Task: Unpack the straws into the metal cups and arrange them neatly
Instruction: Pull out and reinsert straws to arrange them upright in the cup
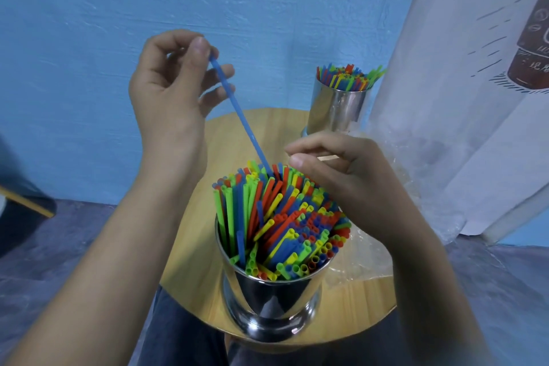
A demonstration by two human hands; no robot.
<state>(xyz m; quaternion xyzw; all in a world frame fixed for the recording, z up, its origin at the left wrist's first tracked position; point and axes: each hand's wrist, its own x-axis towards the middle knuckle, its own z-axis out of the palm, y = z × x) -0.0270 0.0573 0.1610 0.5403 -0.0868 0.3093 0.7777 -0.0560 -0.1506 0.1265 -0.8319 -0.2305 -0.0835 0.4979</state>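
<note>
A shiny metal cup (271, 303) stands at the near edge of the round wooden table (193, 235), packed with red, green, yellow and blue straws (285, 223). My left hand (169, 89) pinches the top end of one blue straw (240, 116), whose lower end dips among the straws in this cup. My right hand (341, 169) hovers over the cup's right side with thumb and forefinger curled together just above the straw tips; whether it pinches a straw is hidden. A second metal cup (335, 107), also full of straws, stands at the table's far side.
Crumpled clear plastic wrapping (365, 258) lies on the table's right part, under my right forearm. A white printed curtain (463, 92) hangs close on the right. A blue wall stands behind the table. A dark object with a yellow edge (26, 202) is at far left.
</note>
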